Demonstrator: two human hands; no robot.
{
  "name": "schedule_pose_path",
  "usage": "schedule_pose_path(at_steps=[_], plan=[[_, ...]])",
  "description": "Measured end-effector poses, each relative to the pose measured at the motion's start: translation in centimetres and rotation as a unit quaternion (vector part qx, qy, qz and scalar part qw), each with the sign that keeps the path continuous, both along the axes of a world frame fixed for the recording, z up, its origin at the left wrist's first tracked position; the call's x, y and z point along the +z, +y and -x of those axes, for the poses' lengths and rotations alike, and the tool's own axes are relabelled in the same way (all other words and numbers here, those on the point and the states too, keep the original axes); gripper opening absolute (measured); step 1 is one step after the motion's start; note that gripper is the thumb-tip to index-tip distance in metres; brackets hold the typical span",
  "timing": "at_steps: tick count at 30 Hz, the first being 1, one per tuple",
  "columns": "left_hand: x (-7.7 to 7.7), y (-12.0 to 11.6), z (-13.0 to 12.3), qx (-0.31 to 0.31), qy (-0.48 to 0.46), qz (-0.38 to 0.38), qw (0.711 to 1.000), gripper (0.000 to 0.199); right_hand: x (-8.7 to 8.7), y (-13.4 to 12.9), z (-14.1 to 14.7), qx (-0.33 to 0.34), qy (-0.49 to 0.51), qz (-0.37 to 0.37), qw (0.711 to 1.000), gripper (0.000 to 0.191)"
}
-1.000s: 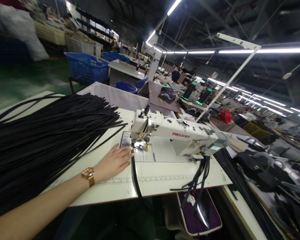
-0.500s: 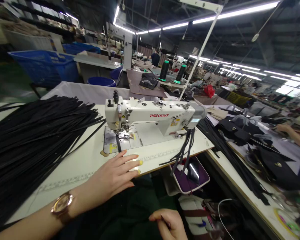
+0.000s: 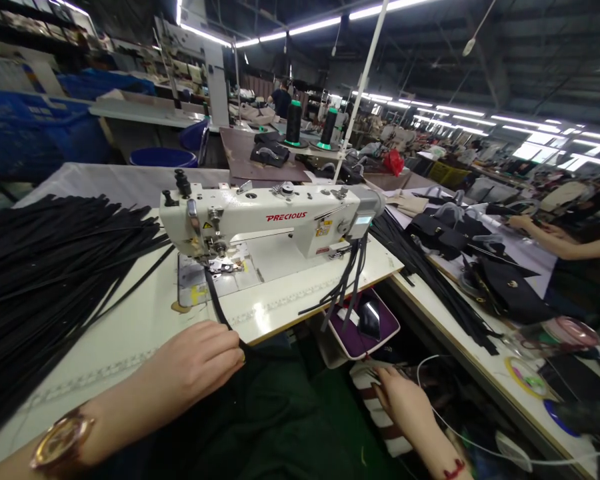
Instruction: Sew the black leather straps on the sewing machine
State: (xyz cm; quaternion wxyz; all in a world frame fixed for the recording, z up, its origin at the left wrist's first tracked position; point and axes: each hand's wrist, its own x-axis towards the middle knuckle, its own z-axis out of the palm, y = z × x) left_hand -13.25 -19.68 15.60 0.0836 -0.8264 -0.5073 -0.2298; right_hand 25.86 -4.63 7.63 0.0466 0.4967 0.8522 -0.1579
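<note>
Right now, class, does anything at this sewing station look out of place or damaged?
Nothing looks damaged. Slightly untidy: narrow black strips dangle loosely over the front edge of the sewing table above the purple bin, perhaps deliberately.

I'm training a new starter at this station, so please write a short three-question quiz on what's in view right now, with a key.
1. True or false: the black strip runs from the sewing machine to the left hand.

2. Multiple choice: which is nearer the purple bin?
A) the left hand
B) the right hand

3. Fill in the blank: the red lettering on the sewing machine reads ____.

Key:
1. True.
2. B, the right hand.
3. PRECIOUS.
</note>
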Motion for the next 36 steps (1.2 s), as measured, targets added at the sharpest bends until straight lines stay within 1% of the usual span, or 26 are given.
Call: schedule_pose_path(at_steps=[1,2,3,5,7,9,10,12,15,18,20,22,24,26,28,31,32,33,35,36], plan=[[0.1,-0.1,-0.2,-0.01,0.012,0.018,1.0,0.021,0.6,-0.1,0.0,-0.016,-0.014,-0.008,1.0,0.028],[0.2,-0.1,-0.5,-0.019,0.021,0.033,0.999,0.02,1.4,-0.5,0.5,-0.022,0.0,-0.004,1.0,0.03],[0.3,-0.1,-0.7,-0.026,0.023,0.039,0.999,0.02,2.5,-1.0,1.4,-0.017,0.035,0.007,0.999,0.032],[0.7,0.0,-1.2,-0.031,0.014,0.031,0.999,0.019,4.8,-2.4,4.2,0.025,0.106,0.039,0.993,0.034],[0.9,0.2,-1.6,-0.034,0.009,0.02,0.999,0.02,7.0,-3.6,7.5,0.098,0.157,0.062,0.981,0.023],[1.0,0.2,-1.8,-0.03,0.011,0.019,0.999,0.02,8.6,-4.3,10.5,0.166,0.186,0.062,0.966,0.017],[1.0,0.1,-1.8,-0.026,0.013,0.023,0.999,0.02,9.0,-4.5,11.7,0.191,0.19,0.058,0.961,0.016],[0.8,-0.1,-1.9,-0.016,0.017,0.033,0.999,0.019,9.4,-4.7,13.8,0.226,0.191,0.04,0.954,0.019],[0.7,-0.5,-2.0,-0.006,0.017,0.038,0.999,0.018,9.2,-4.8,15.8,0.256,0.197,0.027,0.946,0.023],[0.6,-0.8,-2.0,0.0,0.003,0.039,0.999,0.017,8.8,-4.8,16.7,0.274,0.215,0.04,0.936,0.023],[0.6,-1.0,-1.9,0.004,-0.013,0.042,0.999,0.015,8.4,-4.6,16.5,0.272,0.229,0.052,0.933,0.022],[0.4,-1.2,-1.6,0.009,-0.032,0.042,0.999,0.013,7.5,-4.0,15.7,0.245,0.239,0.065,0.937,0.022],[0.0,-1.4,-1.1,0.016,-0.049,0.037,0.998,0.012,5.6,-3.2,14.3,0.198,0.235,0.081,0.948,0.023],[-0.6,-1.8,-0.5,0.024,-0.065,0.027,0.997,0.011,2.7,-2.5,12.8,0.148,0.207,0.101,0.962,0.024],[-1.3,-2.2,0.1,0.035,-0.086,0.025,0.995,0.009,-0.8,-2.2,11.6,0.116,0.165,0.119,0.972,0.026],[-2.7,-2.8,0.8,0.063,-0.126,0.035,0.989,0.008,-6.1,-2.5,11.0,0.116,0.143,0.162,0.97,0.016],[-3.1,-3.0,1.0,0.071,-0.138,0.042,0.987,0.008,-7.6,-2.7,11.2,0.116,0.142,0.173,0.968,0.021],[-3.5,-3.2,1.2,0.077,-0.149,0.05,0.985,0.009,-8.9,-2.8,11.4,0.114,0.142,0.184,0.966,0.032],[-4.1,-3.6,1.5,0.085,-0.164,0.058,0.981,0.008,-10.9,-3.0,11.8,0.101,0.141,0.205,0.963,0.058],[-4.4,-3.8,1.6,0.089,-0.168,0.061,0.98,0.008,-11.7,-2.9,11.9,0.092,0.141,0.215,0.962,0.066]])
